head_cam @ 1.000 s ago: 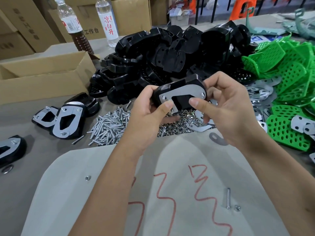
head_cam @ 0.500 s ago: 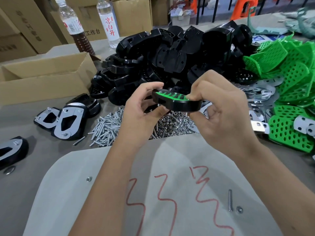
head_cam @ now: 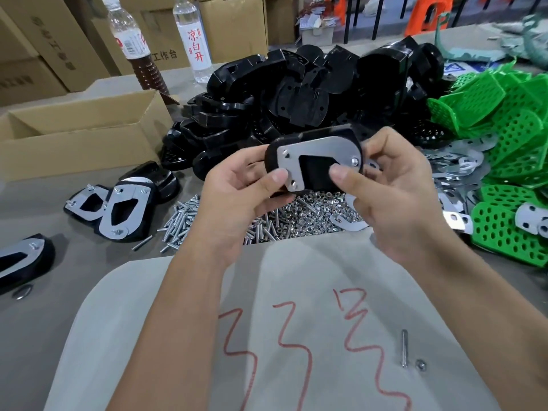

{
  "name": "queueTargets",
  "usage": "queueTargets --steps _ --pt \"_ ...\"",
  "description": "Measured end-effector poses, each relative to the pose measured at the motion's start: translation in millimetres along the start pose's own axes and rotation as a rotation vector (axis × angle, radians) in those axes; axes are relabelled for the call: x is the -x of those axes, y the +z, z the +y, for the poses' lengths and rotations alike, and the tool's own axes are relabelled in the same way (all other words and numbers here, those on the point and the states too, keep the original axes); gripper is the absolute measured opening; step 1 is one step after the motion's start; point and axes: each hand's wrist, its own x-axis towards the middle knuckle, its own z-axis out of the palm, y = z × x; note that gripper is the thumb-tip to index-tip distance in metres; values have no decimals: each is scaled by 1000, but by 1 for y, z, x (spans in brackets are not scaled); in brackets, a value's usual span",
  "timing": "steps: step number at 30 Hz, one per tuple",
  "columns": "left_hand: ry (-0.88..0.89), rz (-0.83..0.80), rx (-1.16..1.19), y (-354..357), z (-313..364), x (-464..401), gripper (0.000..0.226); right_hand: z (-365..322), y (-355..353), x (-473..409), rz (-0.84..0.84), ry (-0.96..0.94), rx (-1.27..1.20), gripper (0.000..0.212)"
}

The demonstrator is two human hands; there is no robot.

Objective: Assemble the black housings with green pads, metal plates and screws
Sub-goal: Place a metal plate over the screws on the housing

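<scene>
Left hand [head_cam: 237, 188] and right hand [head_cam: 394, 185] pinched the black housing [head_cam: 314, 173] (rigid, seemingly light) by opposite ends, thumbs near its slick metal plate [head_cam: 323, 148].

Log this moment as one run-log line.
left hand: grips housing | right hand: grips same housing | metal plate: faces camera, one screw head visible | screw pile: on table

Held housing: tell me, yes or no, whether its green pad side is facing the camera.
No: the held housing shows its metal plate to the camera, gripped by left hand and right hand.
</scene>
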Motion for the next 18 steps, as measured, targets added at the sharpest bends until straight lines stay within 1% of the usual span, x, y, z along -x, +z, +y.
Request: queueTargets --steps 2,4,6,9,11,12,15,18 --pt "-66 -24 54 1 2 1 38 2 -3 -2 23 187 -122 31" --pt "-130 -62 50 2 2 1 34 2 -4 -3 32 270 -168 26" --pt "-180 -73 45 4 2 2 39 2 -3 -3 37 306 -183 25" --pt "-216 -47 24 4 2 1 49 1 -1 -2 46 334 -164 25" --pt "-227 -23 20 5 2 1 51 1 -1 -2 50 337 -158 25" --pt "-230 -9 20 6 1 1 47 1 -1 -2 53 340 -157 25" --pt "-240 38 6 11 -1 0 21 1 0 -2 65 363 -137 26" --pt "-263 69 29 11 -1 1 13 2 -2 -2 38 391 -107 20"
